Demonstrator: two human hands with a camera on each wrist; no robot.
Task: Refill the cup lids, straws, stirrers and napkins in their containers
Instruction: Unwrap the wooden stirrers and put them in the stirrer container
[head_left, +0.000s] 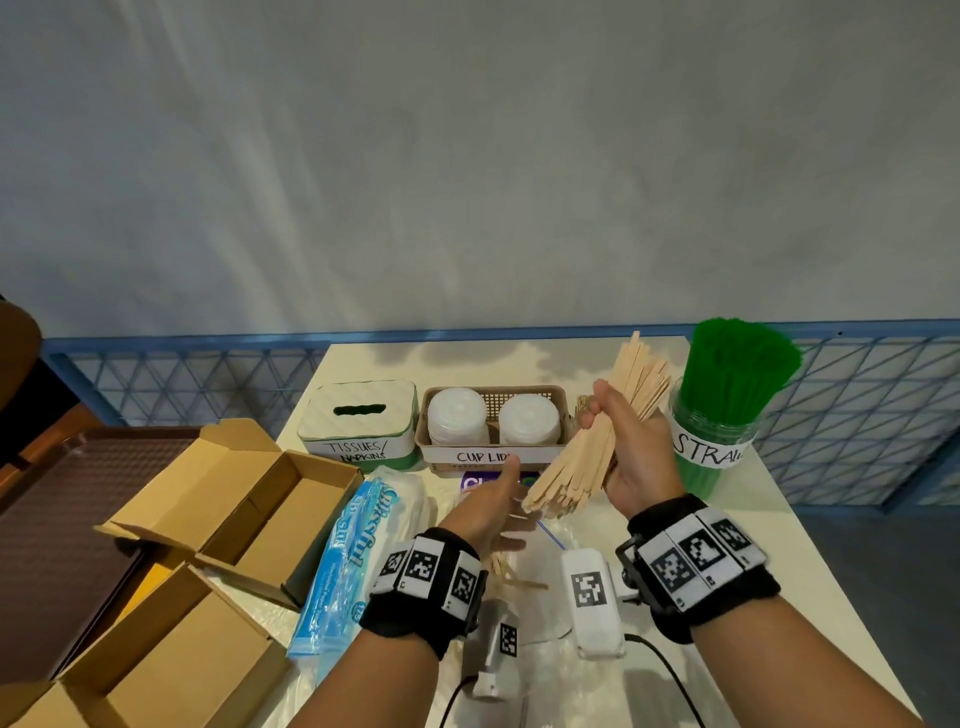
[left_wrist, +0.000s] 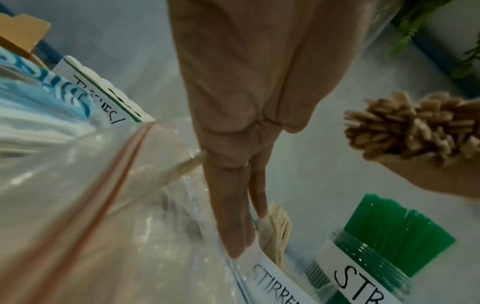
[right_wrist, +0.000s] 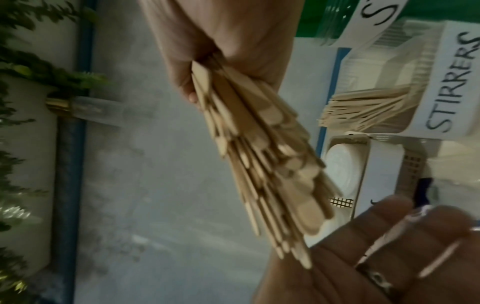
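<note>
My right hand (head_left: 615, 441) grips a thick bundle of wooden stirrers (head_left: 602, 441), held slanted above the table in front of the cup lid basket (head_left: 493, 457). In the right wrist view the bundle (right_wrist: 265, 160) fans out from the right hand's fingers (right_wrist: 187, 86). My left hand (head_left: 496, 493) is open with straight fingers just below the bundle's lower end. One or two pale sticks lie across its fingers (right_wrist: 415, 246). The jar labelled STIRRERS (left_wrist: 275, 275), partly filled, stands between the basket and the straw jar (head_left: 722, 415); my right hand mostly hides it in the head view.
The tissue box (head_left: 358, 426) stands left of the basket of white lids (head_left: 530, 418). A blue napkin pack (head_left: 348, 556) and a clear zip bag (head_left: 545, 551) with a few stirrers lie on the near table. Open cardboard boxes (head_left: 234, 499) sit at the left.
</note>
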